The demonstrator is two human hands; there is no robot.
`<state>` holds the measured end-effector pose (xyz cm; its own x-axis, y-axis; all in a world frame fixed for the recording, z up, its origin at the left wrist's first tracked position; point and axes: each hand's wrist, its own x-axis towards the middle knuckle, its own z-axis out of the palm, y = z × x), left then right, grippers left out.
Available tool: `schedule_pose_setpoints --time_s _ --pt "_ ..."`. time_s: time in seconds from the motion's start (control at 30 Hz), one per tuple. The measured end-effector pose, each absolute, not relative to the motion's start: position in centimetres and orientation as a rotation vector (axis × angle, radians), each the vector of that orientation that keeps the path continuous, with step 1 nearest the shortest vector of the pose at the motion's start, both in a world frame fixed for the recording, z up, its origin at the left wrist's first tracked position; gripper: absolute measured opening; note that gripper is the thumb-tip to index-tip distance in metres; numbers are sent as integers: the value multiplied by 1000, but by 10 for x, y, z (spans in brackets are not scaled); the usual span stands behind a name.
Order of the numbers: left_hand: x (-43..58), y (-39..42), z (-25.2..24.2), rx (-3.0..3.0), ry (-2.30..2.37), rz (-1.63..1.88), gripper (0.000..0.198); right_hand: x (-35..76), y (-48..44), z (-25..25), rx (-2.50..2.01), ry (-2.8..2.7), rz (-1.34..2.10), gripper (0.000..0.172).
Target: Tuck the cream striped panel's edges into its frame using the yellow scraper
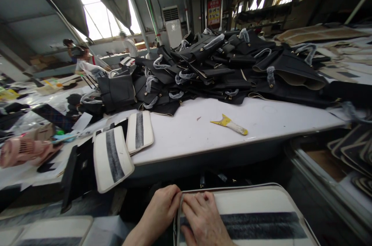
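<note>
At bottom right, striped white panel (258, 220) is extended rightward from both hands, long axis sideways; far-left corner is pinched by left hand (165, 203), face covered by right hand (203, 217), grip unclear.

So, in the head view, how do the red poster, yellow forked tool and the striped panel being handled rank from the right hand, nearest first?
1. Striped panel: under the right hand.
2. Yellow forked tool: ahead, on the white tabletop.
3. Red poster: far background.

Cream panel (252, 202), 1 dark stripe (261, 226); fan (26, 149) seemingly pink.
</note>
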<state>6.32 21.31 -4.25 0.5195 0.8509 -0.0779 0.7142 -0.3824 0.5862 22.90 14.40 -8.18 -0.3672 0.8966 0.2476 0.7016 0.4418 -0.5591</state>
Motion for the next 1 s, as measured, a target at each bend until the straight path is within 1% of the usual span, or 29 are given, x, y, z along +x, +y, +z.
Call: schedule_pose_setpoints --time_s 0.23,0.33,0.53,0.67,0.77,0.87,0.93,1.0 --pt "61 202 -63 2348 1341 249 32 228 144 -84 -1307 -2180 393 34" --pt "60 198 -63 2324 1349 304 33 226 143 -83 -1309 -2184 380 32" --pt "59 197 -55 1866 1306 539 33 228 141 -75 -1347 -2137 475 34" --pt "52 189 -65 1327 1223 661 38 230 139 -65 -1338 -2060 590 35" --pt "47 172 -82 952 1132 755 33 231 137 -57 -1339 -2010 658 26" --pt "47 149 -101 801 1130 801 32 231 136 -49 -1345 -1975 715 18" --pt "50 137 -111 736 1133 820 37 230 135 -45 -1339 -1990 734 21" --pt "55 129 -120 716 1151 841 43 231 135 -43 -1341 -2024 735 29"
